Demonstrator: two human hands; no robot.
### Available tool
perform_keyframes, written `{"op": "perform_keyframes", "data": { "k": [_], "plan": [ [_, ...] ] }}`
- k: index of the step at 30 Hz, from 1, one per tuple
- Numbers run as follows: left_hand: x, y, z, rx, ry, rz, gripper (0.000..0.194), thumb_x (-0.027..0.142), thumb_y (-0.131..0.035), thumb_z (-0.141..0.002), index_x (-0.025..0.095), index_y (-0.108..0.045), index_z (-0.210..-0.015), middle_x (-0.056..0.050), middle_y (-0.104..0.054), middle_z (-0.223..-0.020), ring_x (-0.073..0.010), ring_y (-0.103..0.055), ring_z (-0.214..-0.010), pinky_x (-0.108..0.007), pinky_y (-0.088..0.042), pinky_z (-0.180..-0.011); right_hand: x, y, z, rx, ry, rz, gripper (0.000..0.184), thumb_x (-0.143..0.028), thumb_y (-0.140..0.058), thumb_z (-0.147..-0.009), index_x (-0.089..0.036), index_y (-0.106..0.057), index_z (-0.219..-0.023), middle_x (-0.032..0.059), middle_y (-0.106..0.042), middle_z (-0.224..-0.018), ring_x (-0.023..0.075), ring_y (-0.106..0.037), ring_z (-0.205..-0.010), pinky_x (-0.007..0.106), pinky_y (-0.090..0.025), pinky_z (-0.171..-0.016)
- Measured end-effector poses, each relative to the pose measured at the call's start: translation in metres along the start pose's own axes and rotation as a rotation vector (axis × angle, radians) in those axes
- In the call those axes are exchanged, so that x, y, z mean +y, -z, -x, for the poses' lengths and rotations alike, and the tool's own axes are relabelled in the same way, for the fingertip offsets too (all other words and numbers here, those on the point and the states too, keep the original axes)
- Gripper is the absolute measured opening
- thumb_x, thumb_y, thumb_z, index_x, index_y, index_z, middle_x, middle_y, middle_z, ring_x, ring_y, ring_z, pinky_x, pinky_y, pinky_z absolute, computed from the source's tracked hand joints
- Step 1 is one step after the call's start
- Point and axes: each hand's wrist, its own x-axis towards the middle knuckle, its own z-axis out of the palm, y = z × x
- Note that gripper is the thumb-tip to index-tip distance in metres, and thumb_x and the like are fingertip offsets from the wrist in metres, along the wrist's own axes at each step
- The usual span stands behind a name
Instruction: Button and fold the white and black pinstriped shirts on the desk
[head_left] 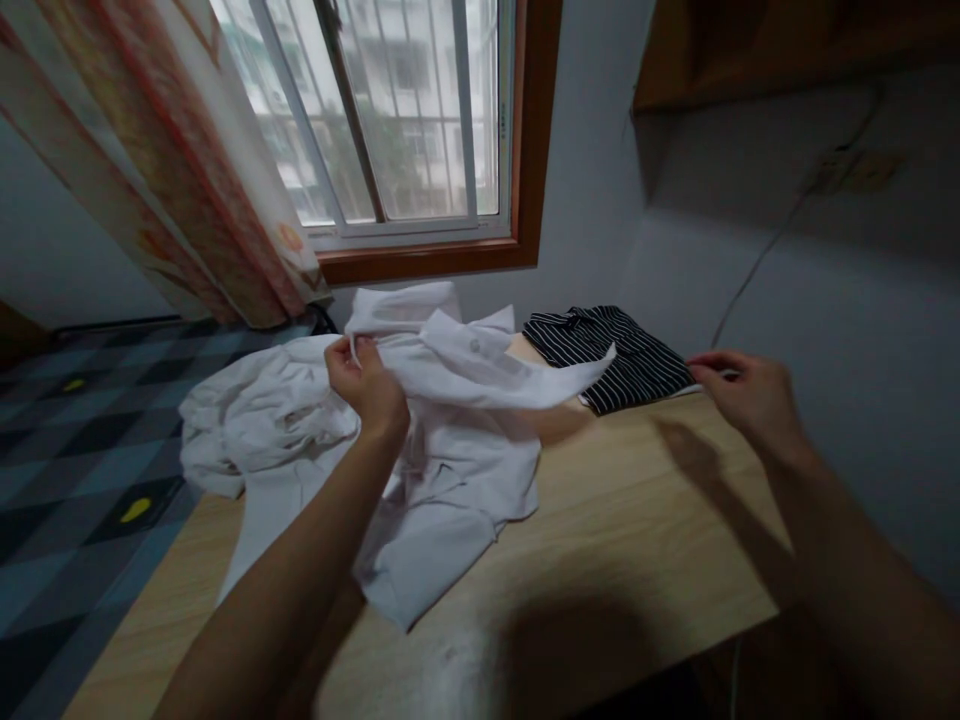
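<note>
My left hand (pixel 366 385) is closed on a white shirt (pixel 480 360), lifted above the table. One pointed end of the shirt stretches out to the right through the air and hangs free of my right hand. My right hand (pixel 750 395) is held out at the right with thumb and fingers pinched together. Its fingertips overlap the corner of a folded black-and-white striped garment (pixel 619 355) in the view; whether they hold anything is too small to tell. Beneath my left hand lie more white clothes (pixel 457 490), spread loosely, with a crumpled white heap (pixel 262 410) to the left.
A light wooden table (pixel 600 520) carries the clothes. Behind it are a barred window (pixel 397 120) and a patterned curtain (pixel 172 150). A checked cloth (pixel 97 440) lies at the left. A cable (pixel 757 265) runs down the right wall below a wooden shelf (pixel 750 60).
</note>
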Motion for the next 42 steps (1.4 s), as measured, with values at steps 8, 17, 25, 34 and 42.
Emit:
{"op": "perform_keyframes", "data": {
  "k": [8, 17, 25, 34, 42],
  "plan": [
    [-0.011, 0.037, 0.054, -0.726, 0.304, -0.032, 0.029, 0.036, -0.063, -0.074, 0.018, -0.058, -0.096, 0.006, -0.051, -0.057, -0.0110, -0.045, -0.048, -0.021, -0.035, -0.048, -0.013, -0.082, 0.038, -0.453, -0.234, -0.468, 0.043, -0.045, -0.073, -0.069, -0.017, -0.068, -0.101, 0.0087, -0.068, -0.091, 0.0204, -0.062, -0.076, 0.033, -0.052, -0.063],
    [0.038, 0.065, 0.132, -1.709, -0.366, -0.042, 0.024, 0.031, -0.059, -0.084, 0.022, -0.069, -0.105, -0.007, -0.069, -0.097, -0.0219, -0.060, -0.093, -0.037, -0.043, -0.094, -0.097, -0.147, 0.095, -0.733, -0.276, -1.005, 0.065, -0.049, -0.076, -0.066, -0.020, -0.055, -0.120, 0.0098, -0.067, -0.107, 0.0264, -0.063, -0.095, 0.037, -0.053, -0.077],
    [-0.021, 0.063, 0.088, -1.137, -0.437, -0.475, 0.063, 0.047, -0.065, -0.080, 0.016, -0.049, -0.133, -0.017, -0.056, -0.131, -0.0313, -0.051, -0.119, -0.048, -0.038, -0.101, -0.078, -0.120, 0.063, -0.500, -0.182, -0.809, 0.037, -0.041, -0.070, -0.063, -0.016, -0.065, -0.090, 0.0017, -0.065, -0.077, 0.0179, -0.056, -0.069, 0.030, -0.045, -0.066],
    [-0.055, 0.066, 0.090, -1.155, -0.469, -0.878, 0.089, 0.056, -0.068, -0.075, 0.012, -0.035, -0.145, -0.024, -0.033, -0.151, -0.0392, -0.031, -0.139, -0.054, -0.026, -0.110, -0.057, -0.044, 0.009, 0.277, 0.348, 0.002, 0.020, -0.027, -0.057, -0.070, -0.016, -0.067, -0.084, 0.0061, -0.056, -0.075, 0.0231, -0.052, -0.075, 0.034, -0.040, -0.069],
    [-0.055, 0.068, 0.066, -1.310, -0.449, -0.816, 0.043, 0.023, -0.051, -0.083, 0.021, -0.063, -0.124, -0.011, -0.059, -0.133, -0.0289, -0.051, -0.125, -0.046, -0.032, -0.108, -0.037, -0.014, -0.012, 0.261, 0.281, 0.298, 0.027, -0.034, -0.051, -0.081, -0.015, -0.068, -0.090, 0.0129, -0.063, -0.083, 0.0268, -0.055, -0.079, 0.035, -0.039, -0.070]
  ]
}}
